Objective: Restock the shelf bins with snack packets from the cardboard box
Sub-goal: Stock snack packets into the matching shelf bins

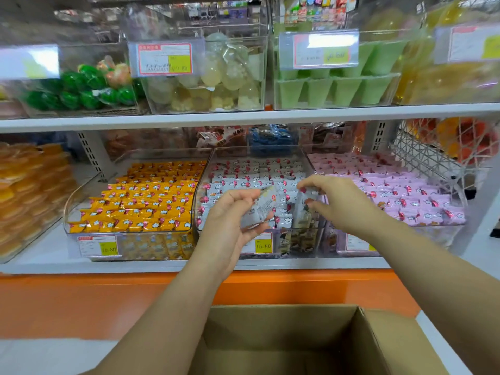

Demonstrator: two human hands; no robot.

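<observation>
Currently the placing step is in hand. Left grip (230, 220) holds a stack of white packets (261, 208); right grip (338, 201) pinches a single packet (304, 212) upright at the middle bin (200, 190) front row. Cardboard box (284, 328) sits at 6 o'clock. The next move probably calls for seating the packet in line and releasing it.

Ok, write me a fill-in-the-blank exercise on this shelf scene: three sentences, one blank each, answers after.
1. The left hand grips a ____ packet.
2. The right hand pinches a second packet standing in the ____ bin of the lower shelf's three.
3. Pink packets fill the bin on its ____.

Missing words: white; middle; right.
</observation>
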